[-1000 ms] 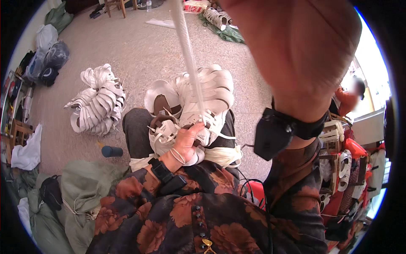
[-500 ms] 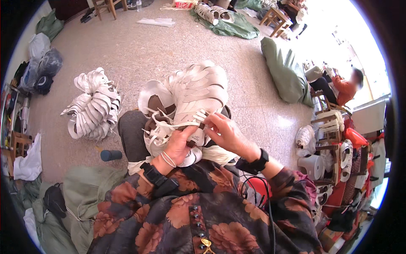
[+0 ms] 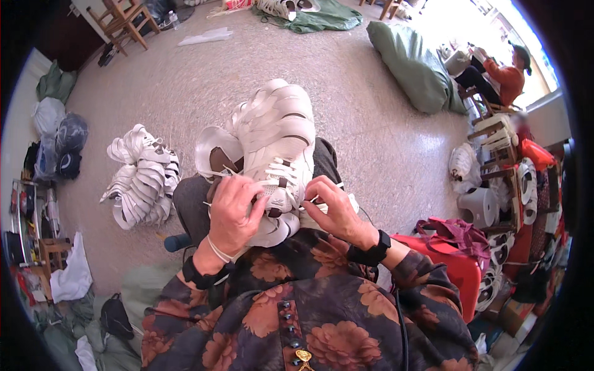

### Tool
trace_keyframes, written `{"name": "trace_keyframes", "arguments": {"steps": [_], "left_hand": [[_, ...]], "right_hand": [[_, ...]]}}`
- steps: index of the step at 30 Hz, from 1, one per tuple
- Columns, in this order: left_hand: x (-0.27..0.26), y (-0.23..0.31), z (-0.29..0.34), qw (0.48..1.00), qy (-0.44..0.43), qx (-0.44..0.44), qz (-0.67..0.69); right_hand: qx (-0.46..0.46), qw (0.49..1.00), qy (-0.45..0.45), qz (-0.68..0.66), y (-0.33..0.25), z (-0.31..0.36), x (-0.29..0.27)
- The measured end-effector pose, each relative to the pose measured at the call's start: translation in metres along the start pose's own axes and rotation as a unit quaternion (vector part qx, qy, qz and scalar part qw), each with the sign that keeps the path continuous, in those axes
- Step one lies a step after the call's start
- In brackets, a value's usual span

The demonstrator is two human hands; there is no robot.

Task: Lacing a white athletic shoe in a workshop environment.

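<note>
A stack of white sneaker uppers (image 3: 278, 117) lies nested across my lap, its nearest upper facing me. White shoelaces (image 3: 279, 174) cross that upper's front opening over a brown tongue. My left hand (image 3: 234, 210) is at the opening's left side, fingers bent and closed where a lace end runs in under them. At the right edge of the same upper, my right hand (image 3: 337, 213) has thumb and index drawn together in a pinch. What lies between those fingertips is too small to make out. Another white upper (image 3: 218, 151) leans open at the stack's left.
A second stack of white uppers (image 3: 145, 176) sits on the floor at left, with a dark blue cylinder (image 3: 177, 242) nearer me. Far right, a person in orange (image 3: 508, 77) sits by a large green sack (image 3: 414, 68). A red stool (image 3: 455, 266) stands beside my right arm.
My hands have moved apart; the left no longer grips the upper from below and has come up over its left side. The right has shifted slightly down and right. The view has turned.
</note>
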State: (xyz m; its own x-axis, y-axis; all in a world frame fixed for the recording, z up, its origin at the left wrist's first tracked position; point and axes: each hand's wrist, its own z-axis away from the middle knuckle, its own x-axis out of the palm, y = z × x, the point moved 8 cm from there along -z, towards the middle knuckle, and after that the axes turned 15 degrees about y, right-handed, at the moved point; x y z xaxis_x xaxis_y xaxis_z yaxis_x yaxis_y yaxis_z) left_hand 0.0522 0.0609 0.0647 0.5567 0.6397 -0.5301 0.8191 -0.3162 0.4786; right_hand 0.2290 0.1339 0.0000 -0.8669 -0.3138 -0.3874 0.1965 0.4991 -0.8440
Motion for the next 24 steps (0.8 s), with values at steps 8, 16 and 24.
{"name": "trace_keyframes", "arguments": {"steps": [8,16,24], "left_hand": [[0.033,0.002,-0.008,0.988,-0.075,0.102,-0.090],[0.011,-0.017,-0.005,0.991,-0.115,-0.018,-0.074],[0.015,-0.022,0.001,0.994,-0.095,-0.016,-0.042]], "right_hand": [[-0.067,0.994,0.043,0.074,-0.014,0.001,0.016],[-0.034,0.994,0.041,0.091,0.001,0.003,0.018],[-0.041,0.997,0.058,0.029,-0.001,0.000,0.013]]}}
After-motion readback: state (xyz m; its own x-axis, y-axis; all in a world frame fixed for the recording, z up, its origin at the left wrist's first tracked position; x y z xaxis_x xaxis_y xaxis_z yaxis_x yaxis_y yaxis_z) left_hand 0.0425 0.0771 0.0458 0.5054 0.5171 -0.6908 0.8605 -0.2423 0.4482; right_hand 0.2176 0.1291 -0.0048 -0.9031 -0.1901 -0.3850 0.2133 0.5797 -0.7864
